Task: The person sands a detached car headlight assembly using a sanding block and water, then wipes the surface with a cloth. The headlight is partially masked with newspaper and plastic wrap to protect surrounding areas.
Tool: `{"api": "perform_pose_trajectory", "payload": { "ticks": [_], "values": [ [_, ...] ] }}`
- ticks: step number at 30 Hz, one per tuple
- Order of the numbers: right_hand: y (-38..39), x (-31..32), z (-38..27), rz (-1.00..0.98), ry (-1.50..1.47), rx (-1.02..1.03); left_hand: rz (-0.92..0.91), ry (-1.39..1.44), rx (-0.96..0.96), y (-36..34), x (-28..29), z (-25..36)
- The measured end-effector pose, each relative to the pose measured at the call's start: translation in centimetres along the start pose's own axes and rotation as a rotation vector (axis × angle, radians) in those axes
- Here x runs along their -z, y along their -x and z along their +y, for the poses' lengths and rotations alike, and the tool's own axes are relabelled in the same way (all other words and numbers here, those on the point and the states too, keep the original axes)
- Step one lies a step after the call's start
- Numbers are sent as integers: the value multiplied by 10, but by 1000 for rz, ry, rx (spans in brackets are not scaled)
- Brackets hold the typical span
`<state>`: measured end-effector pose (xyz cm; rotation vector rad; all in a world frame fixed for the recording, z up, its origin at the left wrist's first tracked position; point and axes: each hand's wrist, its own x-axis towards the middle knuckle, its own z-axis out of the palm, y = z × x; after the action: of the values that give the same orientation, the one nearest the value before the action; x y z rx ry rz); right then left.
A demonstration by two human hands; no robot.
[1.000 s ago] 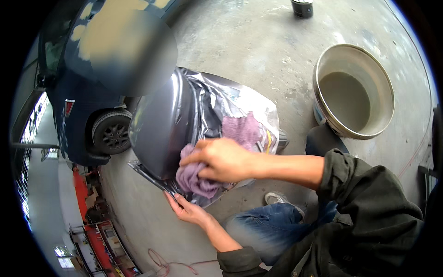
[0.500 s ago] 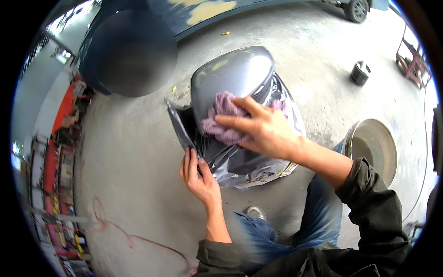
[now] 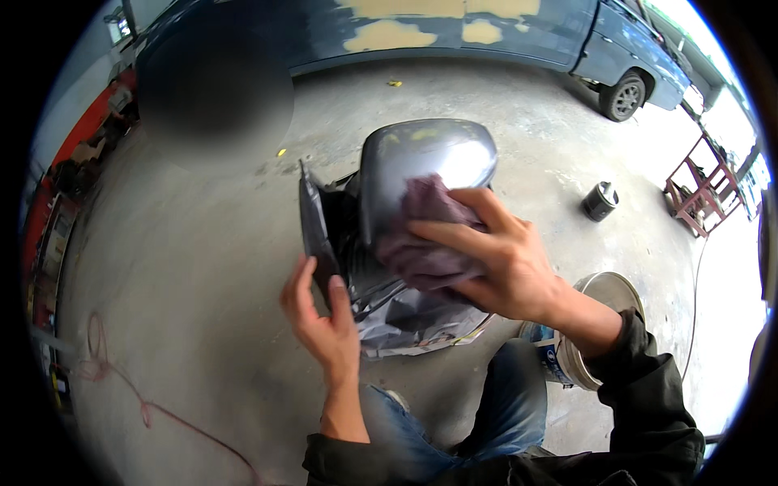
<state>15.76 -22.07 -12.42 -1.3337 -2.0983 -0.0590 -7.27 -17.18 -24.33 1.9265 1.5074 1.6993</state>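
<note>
A grey car side mirror point(image 3: 429, 146) with a smooth, shiny shell stands in front of me, yellowish patches showing near its top. Its dark flat mounting base point(image 3: 314, 215) sticks up on the left. My left hand point(image 3: 324, 328) grips the lower edge of that base between thumb and fingers. Under the mirror lies crumpled silver-grey plastic sheeting point(image 3: 417, 324); whatever supports it is hidden. My right hand point(image 3: 515, 263) presses a bunched purple cloth point(image 3: 425, 235) against the lower front of the shell, fingers bent over the cloth.
A blue car point(image 3: 535, 49) with beige filler patches stands beyond. To the right are a round bucket point(image 3: 604, 279), a dark can point(image 3: 600, 202) and a reddish rack point(image 3: 705, 190). A thin red hose point(image 3: 178, 417) lies on the floor at left, near cluttered shelving point(image 3: 53, 259).
The view has tilted up, showing more of the blue car. My right hand still holds the cloth on the shell; my left remains at the mounting base.
</note>
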Motion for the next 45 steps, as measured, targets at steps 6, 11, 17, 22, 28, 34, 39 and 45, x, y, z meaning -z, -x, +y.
{"api": "perform_pose_trajectory", "payload": {
  "ticks": [6, 11, 17, 22, 28, 34, 39, 45],
  "values": [
    [-56, -40, 28, 72, 101, 180, -69, 56, -9, -15, -20, -2],
    [-47, -20, 119, 263, 72, -314, -125, -48, -48, -14, -12, -7],
    [-58, 0, 202, 205, 84, -472, -157, -76, -20, -20, -18, 7],
    [-117, -19, 107, 71, -6, -45, -263, -160, 0, -31, -8, 8],
    [-130, -47, 24, -271, 40, 310, -426, -174, 53, -46, 9, 6],
    [-145, -40, -9, -765, -26, 327, -526, -165, 177, -48, 14, 19],
    [-201, -55, -8, -1097, 200, 253, -578, -200, 246, -56, 20, 25],
    [-230, -64, -3, -1135, 362, 109, -585, -235, 244, -60, 18, 28]
  ]
}}
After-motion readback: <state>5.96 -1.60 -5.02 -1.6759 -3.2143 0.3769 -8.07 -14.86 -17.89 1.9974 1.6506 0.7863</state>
